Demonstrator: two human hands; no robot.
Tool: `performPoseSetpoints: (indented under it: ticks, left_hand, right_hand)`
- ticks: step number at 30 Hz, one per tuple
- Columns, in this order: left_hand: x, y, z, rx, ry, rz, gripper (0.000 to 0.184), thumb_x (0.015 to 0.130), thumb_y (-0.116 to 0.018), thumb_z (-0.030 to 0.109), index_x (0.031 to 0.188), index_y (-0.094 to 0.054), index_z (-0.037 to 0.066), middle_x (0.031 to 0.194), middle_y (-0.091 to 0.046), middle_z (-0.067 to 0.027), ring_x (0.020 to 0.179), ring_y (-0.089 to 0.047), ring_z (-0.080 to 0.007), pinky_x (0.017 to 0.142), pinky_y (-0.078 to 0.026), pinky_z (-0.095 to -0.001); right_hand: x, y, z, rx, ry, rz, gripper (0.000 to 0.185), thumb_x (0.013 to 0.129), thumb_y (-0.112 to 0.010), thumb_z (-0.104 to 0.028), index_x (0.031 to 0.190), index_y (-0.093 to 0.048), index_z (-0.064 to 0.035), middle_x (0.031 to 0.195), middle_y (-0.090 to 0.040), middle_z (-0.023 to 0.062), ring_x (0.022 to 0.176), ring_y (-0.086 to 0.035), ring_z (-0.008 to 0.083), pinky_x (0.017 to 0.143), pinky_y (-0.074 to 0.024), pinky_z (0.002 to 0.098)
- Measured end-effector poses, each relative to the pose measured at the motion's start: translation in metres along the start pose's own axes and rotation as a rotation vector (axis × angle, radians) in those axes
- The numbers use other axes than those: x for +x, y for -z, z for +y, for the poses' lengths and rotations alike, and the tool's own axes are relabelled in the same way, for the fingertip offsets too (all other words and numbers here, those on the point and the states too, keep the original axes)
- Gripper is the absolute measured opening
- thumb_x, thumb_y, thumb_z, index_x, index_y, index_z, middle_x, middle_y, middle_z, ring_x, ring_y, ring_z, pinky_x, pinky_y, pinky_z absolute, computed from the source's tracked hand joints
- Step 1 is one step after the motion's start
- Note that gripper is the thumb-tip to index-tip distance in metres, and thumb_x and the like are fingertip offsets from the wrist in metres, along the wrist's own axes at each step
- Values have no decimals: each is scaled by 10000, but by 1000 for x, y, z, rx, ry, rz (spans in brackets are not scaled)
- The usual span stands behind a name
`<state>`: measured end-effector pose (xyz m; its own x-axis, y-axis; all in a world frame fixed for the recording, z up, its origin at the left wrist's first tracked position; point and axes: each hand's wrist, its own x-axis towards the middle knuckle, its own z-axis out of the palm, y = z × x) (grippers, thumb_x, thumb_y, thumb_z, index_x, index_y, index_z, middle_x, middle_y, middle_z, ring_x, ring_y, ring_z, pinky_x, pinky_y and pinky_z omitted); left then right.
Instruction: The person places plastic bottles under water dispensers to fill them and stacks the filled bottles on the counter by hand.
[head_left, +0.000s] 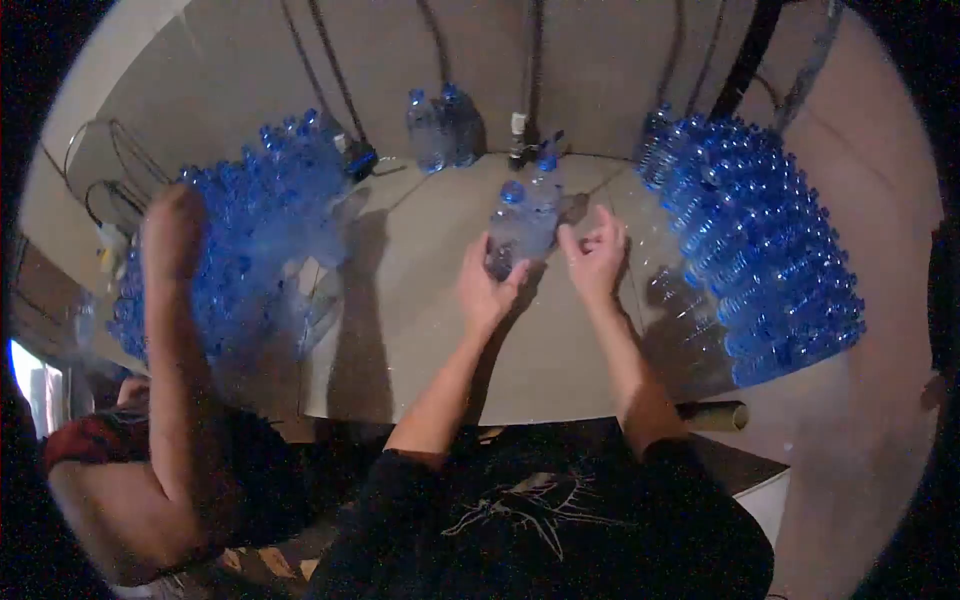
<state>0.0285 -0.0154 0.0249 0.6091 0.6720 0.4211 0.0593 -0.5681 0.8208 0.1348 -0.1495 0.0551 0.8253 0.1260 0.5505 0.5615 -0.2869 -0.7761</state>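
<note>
Over the middle of the table, my left hand (490, 290) is wrapped round the lower part of a clear plastic bottle (508, 232) with a blue cap, which stands upright. Just behind it and to the right is a second blue-capped bottle (545, 200), close against the first. To the right of both bottles, my right hand (597, 260) is raised with its fingers apart and partly bent. Nothing shows in it, and a small gap separates it from the bottles.
Dense rows of blue-capped bottles (760, 240) fill the table's right side. Another large group (260, 220) stands at left, where a co-worker's arm (170, 320) reaches over. Two bottles (430, 135) stand at the back wall. A cardboard tube (715, 416) lies below the table edge.
</note>
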Motion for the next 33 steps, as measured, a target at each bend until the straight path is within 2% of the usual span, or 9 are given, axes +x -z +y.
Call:
performPoseSetpoints:
  ticks: [4, 7, 8, 11, 17, 23, 26, 30, 33]
  left_hand:
    - [8, -19, -15, 29, -108, 109, 793, 725, -870, 324, 1341, -525, -36, 1254, -613, -214, 1139, -618, -356, 970, -507, -425]
    - [6, -28, -31, -86, 8, 78, 789, 737, -863, 339, 1343, -526, -36, 1253, -613, -221, 1140, -620, -365, 976, -503, -417]
    - [3, -28, -33, -38, 5, 67, 780, 741, -861, 339, 1339, -531, -37, 1257, -614, -221, 1140, -622, -363, 979, -503, -417]
    - [8, -16, -18, 77, 17, 56, 755, 750, -857, 348, 1330, -542, -20, 1258, -618, -217, 1147, -622, -359, 983, -500, -419]
    - [6, -13, -7, 10, 105, 21, 738, 740, -873, 308, 1306, -557, -46, 1280, -621, -211, 1164, -624, -343, 1001, -503, -432]
    - [9, -32, -45, -139, -28, 85, 727, 746, -876, 278, 1305, -549, -53, 1258, -621, -230, 1155, -625, -342, 988, -510, -415]
    - [8, -31, -52, -100, -99, 117, 719, 751, -872, 273, 1302, -548, -57, 1226, -624, -233, 1124, -629, -345, 970, -510, -414]
    - [11, -36, -66, -92, -132, 97, 708, 754, -867, 259, 1298, -551, -67, 1169, -630, -238, 1066, -641, -355, 929, -512, -420]
    - [9, -44, -62, -165, -133, 69, 706, 758, -863, 252, 1304, -548, -67, 1172, -630, -239, 1071, -639, -356, 933, -511, -420]
  right_hand:
    - [-6, -38, 75, -155, 204, -145, 919, 740, -858, -256, 1480, -357, -39, 1282, -552, 243, 1091, -611, 351, 942, -506, 420]
    - [-4, -40, 59, -115, 56, -314, 903, 742, -810, -257, 1468, -341, 7, 1366, -530, 288, 1251, -531, 411, 938, -492, 490]
    - [-3, -36, 46, 12, -101, -380, 853, 755, -795, -264, 1448, -369, -9, 1253, -600, 281, 1154, -589, 421, 935, -491, 485]
    - [-5, -44, 61, 24, -62, -368, 800, 766, -792, -260, 1420, -398, -20, 1150, -647, 266, 1038, -642, 427, 903, -502, 489]
    - [-9, -51, 79, -90, 45, -312, 782, 751, -831, -164, 1387, -405, -3, 1160, -648, 232, 995, -678, 348, 824, -555, 422]
    - [-8, -55, 86, -67, 135, -276, 825, 741, -842, -177, 1408, -391, 1, 1185, -637, 234, 1006, -677, 345, 838, -555, 422]
    - [-4, -45, 68, -76, -16, -363, 832, 756, -812, -310, 1407, -397, 1, 1263, -590, 292, 1170, -567, 474, 979, -472, 495]
    - [-3, -38, 65, -190, -75, -458, 875, 752, -803, -334, 1437, -378, 7, 1327, -541, 316, 1209, -551, 465, 1034, -455, 494]
    - [-9, -56, 87, -22, -65, -403, 885, 742, -803, -343, 1440, -373, -9, 1290, -560, 318, 1187, -562, 467, 1001, -471, 501]
